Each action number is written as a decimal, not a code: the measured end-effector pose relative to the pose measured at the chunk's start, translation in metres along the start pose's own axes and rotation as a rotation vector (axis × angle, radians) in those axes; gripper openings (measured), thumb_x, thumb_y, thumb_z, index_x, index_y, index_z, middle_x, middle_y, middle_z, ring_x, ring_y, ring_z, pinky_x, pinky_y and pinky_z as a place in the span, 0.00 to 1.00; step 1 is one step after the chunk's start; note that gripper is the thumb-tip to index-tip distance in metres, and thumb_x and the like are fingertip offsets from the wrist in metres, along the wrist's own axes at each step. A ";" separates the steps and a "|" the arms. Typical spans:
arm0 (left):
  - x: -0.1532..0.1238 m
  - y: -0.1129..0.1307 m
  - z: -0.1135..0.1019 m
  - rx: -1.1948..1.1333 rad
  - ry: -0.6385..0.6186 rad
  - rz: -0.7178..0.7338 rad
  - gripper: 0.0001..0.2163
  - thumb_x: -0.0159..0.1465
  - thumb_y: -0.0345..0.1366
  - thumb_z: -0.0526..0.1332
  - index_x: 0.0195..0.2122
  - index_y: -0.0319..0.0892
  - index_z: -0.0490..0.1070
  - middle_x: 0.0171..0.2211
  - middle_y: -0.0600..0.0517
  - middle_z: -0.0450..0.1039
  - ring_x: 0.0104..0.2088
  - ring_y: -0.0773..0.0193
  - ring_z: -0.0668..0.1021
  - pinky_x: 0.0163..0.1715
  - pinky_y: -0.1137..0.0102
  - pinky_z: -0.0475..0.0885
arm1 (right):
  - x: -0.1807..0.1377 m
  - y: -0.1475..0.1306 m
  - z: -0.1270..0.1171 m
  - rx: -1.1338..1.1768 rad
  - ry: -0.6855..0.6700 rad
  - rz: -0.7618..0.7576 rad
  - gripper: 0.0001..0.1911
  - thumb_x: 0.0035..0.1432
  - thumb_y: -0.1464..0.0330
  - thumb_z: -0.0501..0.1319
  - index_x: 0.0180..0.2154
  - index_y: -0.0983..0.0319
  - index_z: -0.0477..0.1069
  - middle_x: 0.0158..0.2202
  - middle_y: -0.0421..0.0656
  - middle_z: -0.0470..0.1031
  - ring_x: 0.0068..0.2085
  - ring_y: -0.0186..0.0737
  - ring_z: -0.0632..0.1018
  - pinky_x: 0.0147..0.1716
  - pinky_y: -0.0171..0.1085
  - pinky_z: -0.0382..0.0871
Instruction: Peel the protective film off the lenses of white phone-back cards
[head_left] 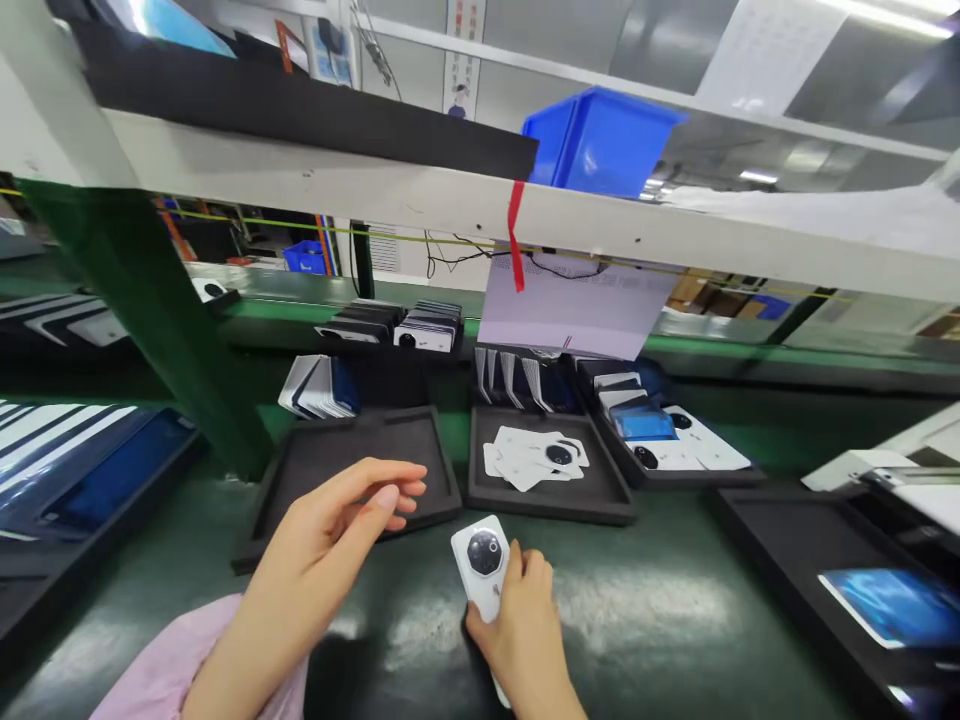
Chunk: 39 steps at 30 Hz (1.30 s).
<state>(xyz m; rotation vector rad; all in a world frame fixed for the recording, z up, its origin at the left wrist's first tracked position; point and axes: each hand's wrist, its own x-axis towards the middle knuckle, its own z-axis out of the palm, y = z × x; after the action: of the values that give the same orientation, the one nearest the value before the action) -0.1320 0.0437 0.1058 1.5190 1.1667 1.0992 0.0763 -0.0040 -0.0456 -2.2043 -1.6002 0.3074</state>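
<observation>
My right hand [525, 625] grips a white phone [480, 562] by its sides, with the round black camera ring facing up. Only the upper part and a sliver of its lower edge show; my palm and fingers cover the rest. The phone is just over the green work surface, and I cannot tell whether it touches it. My left hand [322, 550] hovers left of it, fingers loosely bent, thumb apart, holding nothing. Beyond the phone, a black tray [600, 500] bears a loose pile of white cut-out sheets [517, 460], one with a black disc.
Another black tray [300, 455] lies behind my left hand. White phone-like panels [701, 440] fill a tray at back right; a blue-faced panel [892, 605] lies in the right tray. Upright stacks [319, 385] line the back. A green post [157, 310] and white shelf beam [360, 190] stand in front.
</observation>
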 end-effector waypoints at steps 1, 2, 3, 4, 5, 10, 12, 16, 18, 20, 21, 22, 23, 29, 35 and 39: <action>0.001 -0.007 0.008 0.008 -0.012 -0.013 0.13 0.72 0.46 0.59 0.47 0.49 0.80 0.44 0.51 0.82 0.46 0.58 0.80 0.46 0.71 0.77 | -0.002 0.004 -0.004 0.047 0.031 -0.029 0.31 0.50 0.75 0.65 0.58 0.74 0.67 0.49 0.58 0.70 0.52 0.66 0.74 0.49 0.57 0.76; 0.000 -0.016 0.017 0.022 -0.038 -0.032 0.13 0.72 0.46 0.58 0.49 0.48 0.79 0.46 0.50 0.81 0.48 0.57 0.80 0.48 0.69 0.76 | -0.004 0.008 -0.008 0.099 0.061 -0.061 0.30 0.51 0.74 0.65 0.56 0.70 0.68 0.48 0.55 0.69 0.52 0.62 0.74 0.51 0.55 0.76; -0.001 -0.025 0.028 0.025 -0.063 -0.056 0.14 0.72 0.45 0.58 0.52 0.48 0.78 0.50 0.49 0.81 0.49 0.56 0.79 0.50 0.66 0.75 | -0.007 0.012 -0.012 0.154 0.089 -0.094 0.29 0.51 0.73 0.64 0.56 0.67 0.66 0.48 0.52 0.68 0.52 0.58 0.75 0.53 0.53 0.75; -0.003 -0.035 0.041 0.027 -0.100 -0.085 0.16 0.72 0.45 0.58 0.55 0.46 0.77 0.51 0.47 0.81 0.50 0.54 0.79 0.51 0.64 0.75 | -0.009 0.015 -0.016 0.205 0.115 -0.122 0.29 0.52 0.71 0.64 0.57 0.64 0.65 0.49 0.51 0.67 0.53 0.55 0.74 0.55 0.51 0.74; -0.006 -0.044 0.054 0.017 -0.152 -0.122 0.17 0.71 0.44 0.60 0.57 0.44 0.76 0.52 0.45 0.81 0.50 0.52 0.80 0.49 0.63 0.76 | -0.012 0.017 -0.019 0.248 0.135 -0.146 0.31 0.53 0.70 0.64 0.58 0.61 0.62 0.51 0.50 0.66 0.53 0.53 0.74 0.55 0.51 0.74; -0.024 -0.084 0.107 -0.049 -0.364 -0.256 0.20 0.71 0.49 0.58 0.40 0.38 0.82 0.35 0.46 0.85 0.39 0.50 0.83 0.40 0.64 0.77 | -0.022 0.023 -0.022 0.464 0.132 -0.200 0.34 0.55 0.68 0.64 0.63 0.56 0.60 0.53 0.49 0.67 0.51 0.50 0.77 0.50 0.48 0.78; -0.026 -0.093 0.113 -0.069 -0.357 -0.297 0.22 0.72 0.50 0.56 0.41 0.37 0.80 0.36 0.45 0.84 0.40 0.50 0.82 0.41 0.64 0.76 | -0.021 0.028 -0.024 0.503 0.101 -0.203 0.37 0.56 0.68 0.64 0.66 0.54 0.58 0.51 0.46 0.69 0.48 0.48 0.78 0.46 0.46 0.80; -0.027 -0.104 0.110 -0.128 -0.409 -0.355 0.19 0.70 0.50 0.59 0.43 0.37 0.79 0.39 0.45 0.84 0.39 0.51 0.82 0.38 0.66 0.76 | -0.013 0.037 -0.035 0.458 0.132 -0.275 0.25 0.67 0.64 0.61 0.64 0.48 0.65 0.48 0.44 0.70 0.43 0.43 0.79 0.40 0.40 0.79; -0.028 -0.105 0.108 -0.129 -0.428 -0.359 0.15 0.69 0.46 0.61 0.45 0.39 0.79 0.40 0.47 0.83 0.41 0.50 0.81 0.39 0.67 0.75 | -0.009 0.038 -0.038 0.426 0.169 -0.332 0.20 0.69 0.64 0.61 0.61 0.48 0.69 0.48 0.44 0.70 0.43 0.41 0.79 0.41 0.39 0.78; -0.031 -0.103 0.107 -0.110 -0.441 -0.362 0.13 0.69 0.42 0.61 0.48 0.42 0.80 0.38 0.49 0.83 0.40 0.52 0.81 0.39 0.69 0.74 | -0.007 0.037 -0.038 0.406 0.190 -0.344 0.19 0.70 0.66 0.61 0.60 0.50 0.70 0.45 0.43 0.69 0.39 0.38 0.78 0.39 0.36 0.77; -0.033 -0.101 0.107 -0.101 -0.443 -0.360 0.12 0.70 0.41 0.61 0.48 0.43 0.80 0.38 0.50 0.83 0.40 0.53 0.81 0.38 0.70 0.74 | -0.006 0.037 -0.038 0.399 0.186 -0.349 0.18 0.69 0.67 0.61 0.59 0.51 0.71 0.43 0.42 0.69 0.36 0.36 0.77 0.38 0.35 0.77; -0.034 -0.099 0.108 -0.094 -0.442 -0.345 0.12 0.71 0.40 0.60 0.49 0.44 0.80 0.38 0.51 0.83 0.39 0.55 0.81 0.38 0.71 0.74 | -0.005 0.036 -0.039 0.399 0.172 -0.354 0.17 0.69 0.68 0.62 0.58 0.51 0.71 0.41 0.41 0.69 0.34 0.35 0.76 0.36 0.33 0.76; -0.035 -0.097 0.108 -0.088 -0.443 -0.319 0.12 0.71 0.40 0.59 0.51 0.46 0.80 0.39 0.51 0.83 0.39 0.56 0.81 0.39 0.72 0.74 | -0.005 0.036 -0.039 0.409 0.149 -0.352 0.16 0.68 0.68 0.62 0.56 0.52 0.72 0.39 0.40 0.68 0.32 0.34 0.75 0.34 0.32 0.76; -0.041 -0.099 0.107 0.022 -0.434 -0.132 0.24 0.72 0.31 0.59 0.67 0.57 0.66 0.61 0.54 0.78 0.50 0.58 0.84 0.49 0.73 0.76 | 0.005 0.039 -0.046 0.532 -0.013 -0.278 0.11 0.66 0.71 0.63 0.49 0.54 0.71 0.32 0.35 0.67 0.26 0.30 0.74 0.28 0.28 0.74; -0.050 -0.116 0.102 0.092 -0.423 -0.056 0.29 0.70 0.29 0.63 0.69 0.62 0.63 0.63 0.56 0.76 0.54 0.57 0.83 0.53 0.72 0.77 | 0.002 0.032 -0.048 0.734 -0.185 -0.127 0.07 0.68 0.71 0.58 0.38 0.54 0.72 0.34 0.37 0.69 0.29 0.32 0.75 0.26 0.29 0.70; -0.045 -0.103 0.098 0.110 -0.491 -0.178 0.20 0.72 0.33 0.61 0.63 0.58 0.72 0.58 0.52 0.81 0.49 0.54 0.85 0.49 0.67 0.80 | -0.002 0.024 -0.051 0.692 -0.063 -0.135 0.08 0.66 0.73 0.62 0.43 0.53 0.72 0.36 0.37 0.69 0.27 0.31 0.71 0.23 0.30 0.67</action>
<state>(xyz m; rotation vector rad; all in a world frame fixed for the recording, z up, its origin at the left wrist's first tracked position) -0.0626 0.0021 -0.0196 1.6146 1.0027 0.5064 0.1169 -0.0222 -0.0110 -1.5639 -1.3827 0.7647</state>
